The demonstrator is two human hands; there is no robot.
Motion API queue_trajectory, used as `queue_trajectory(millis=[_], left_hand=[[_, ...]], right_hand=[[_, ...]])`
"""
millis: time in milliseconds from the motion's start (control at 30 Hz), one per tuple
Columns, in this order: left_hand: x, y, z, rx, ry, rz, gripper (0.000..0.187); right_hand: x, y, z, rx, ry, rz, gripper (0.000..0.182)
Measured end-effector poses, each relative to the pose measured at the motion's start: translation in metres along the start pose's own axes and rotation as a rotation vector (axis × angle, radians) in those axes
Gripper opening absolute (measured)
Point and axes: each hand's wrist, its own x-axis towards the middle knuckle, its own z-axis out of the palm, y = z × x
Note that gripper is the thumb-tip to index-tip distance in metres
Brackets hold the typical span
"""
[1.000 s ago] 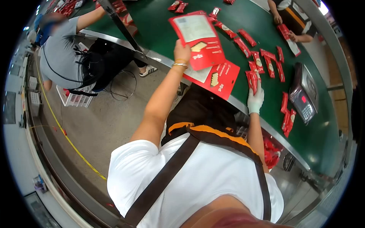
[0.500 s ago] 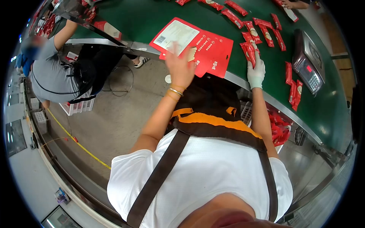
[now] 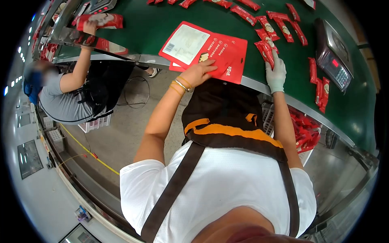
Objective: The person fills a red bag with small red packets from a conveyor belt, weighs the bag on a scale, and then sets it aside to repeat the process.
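Flat red pouches (image 3: 229, 50) with a white label panel lie stacked at the near edge of the green work surface (image 3: 154, 30). My bare left hand (image 3: 197, 74), with bracelets at the wrist, rests on the near edge of the top pouch, fingers stretched across it. In a white glove, my right hand (image 3: 276, 76) is closed round the near end of a small red packet (image 3: 265, 52). Its fingertips are partly hidden by that packet. Several similar packets (image 3: 266, 28) are scattered just beyond.
A digital scale (image 3: 334, 56) stands at the right, with several small packets (image 3: 323, 95) beside it. Below the surface's metal edge (image 3: 300, 103) is a crate of red packets (image 3: 306, 131). At the left, a co-worker's hand (image 3: 90, 28) holds a filled red pouch (image 3: 106, 20).
My left hand has come down from above the pouches onto the near edge. My right hand stays at the packet. The co-worker's arm has swung up over the surface.
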Motion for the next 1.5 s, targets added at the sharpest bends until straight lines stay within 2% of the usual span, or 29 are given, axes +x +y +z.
queue_trajectory(millis=[33,67,133,200,267,300,433,533,667,733,800,867,967,1033,1067,1133,1167,1200,1233,1267,1333,1367,1433,1467,1500], left_hand=[[0.005,0.002,0.005,-0.072,0.114,-0.042,0.043],[0.013,0.006,0.01,-0.077,0.103,-0.037,0.043],[0.031,0.022,0.016,0.285,0.416,0.096,0.041],[0.04,0.024,0.032,0.347,0.337,0.107,0.041],[0.039,0.045,0.039,0.539,0.137,-0.059,0.049],[0.043,0.041,0.041,0.518,0.14,-0.055,0.054],[0.051,0.047,0.05,0.632,0.117,-0.161,0.052],[0.059,0.046,0.045,0.578,0.095,-0.204,0.051],[0.078,0.026,0.039,0.453,0.178,-0.204,0.039],[0.093,0.053,0.018,0.417,0.142,-0.242,0.036],[0.113,0.062,0.015,0.531,0.15,-0.393,0.037],[0.141,0.046,0.022,0.619,0.114,-0.407,0.04],[0.153,0.058,0.019,0.691,0.043,-0.469,0.051],[0.145,0.063,0.019,0.548,0.031,-0.499,0.061],[0.131,0.068,0.014,0.611,0.119,-0.418,0.059],[0.118,0.069,0.043,0.421,0.322,-0.395,0.049],[0.111,0.054,0.028,0.263,0.437,-0.408,0.048],[0.109,0.054,0.048,0.187,0.505,-0.369,0.044],[0.105,0.055,0.06,0.068,0.682,-0.24,0.039],[0.091,0.049,0.039,-0.072,0.698,-0.349,0.039],[0.087,0.045,0.047,-0.091,0.856,-0.227,0.042],[0.091,0.04,0.047,-0.076,0.888,-0.221,0.042],[0.084,0.045,0.052,-0.138,0.713,-0.283,0.019],[0.083,0.044,0.054,-0.145,0.719,-0.285,0.019],[0.086,0.044,0.058,0.142,0.671,-0.108,0.017]], right_hand=[[-0.001,-0.002,-0.002,0.008,-0.009,0.016,0.063],[0.0,-0.003,-0.003,0.014,-0.012,0.032,0.063],[0.001,-0.001,-0.002,0.004,-0.011,0.038,0.062],[-0.001,-0.003,-0.003,-0.005,-0.005,0.04,0.061],[-0.001,-0.003,-0.004,0.014,-0.017,0.038,0.06],[-0.001,-0.002,-0.003,0.016,-0.01,0.027,0.06],[-0.001,0.001,-0.003,0.013,-0.02,0.006,0.059],[0.001,-0.003,-0.008,0.082,-0.042,0.024,0.057],[-0.004,-0.018,-0.025,0.085,-0.086,0.014,0.059],[-0.009,-0.015,-0.022,0.057,-0.105,-0.004,0.059],[-0.014,-0.016,-0.019,-0.043,-0.175,-0.005,0.06],[-0.016,-0.013,-0.016,-0.076,-0.16,-0.028,0.059],[-0.013,-0.013,-0.019,-0.005,-0.153,-0.018,0.058],[-0.009,-0.02,-0.025,0.197,-0.195,0.138,0.056],[-0.003,-0.033,-0.028,0.313,-0.176,0.094,0.055],[-0.024,-0.035,-0.027,0.596,-0.148,0.087,0.055],[-0.011,-0.043,-0.001,0.66,-0.158,0.014,0.055],[-0.023,-0.052,-0.017,0.565,-0.206,-0.003,0.055],[-0.032,-0.051,-0.015,0.45,-0.252,-0.024,0.057],[-0.022,-0.066,0.005,0.381,-0.267,-0.147,0.059],[-0.022,-0.058,0.009,0.289,-0.276,-0.239,0.06],[-0.012,-0.055,0.015,0.296,-0.264,-0.272,0.06],[-0.01,-0.059,0.007,0.257,-0.319,-0.298,0.06],[-0.008,-0.061,0.009,0.251,-0.324,-0.303,0.06],[-0.001,-0.062,0.013,0.225,-0.339,-0.402,0.061]])
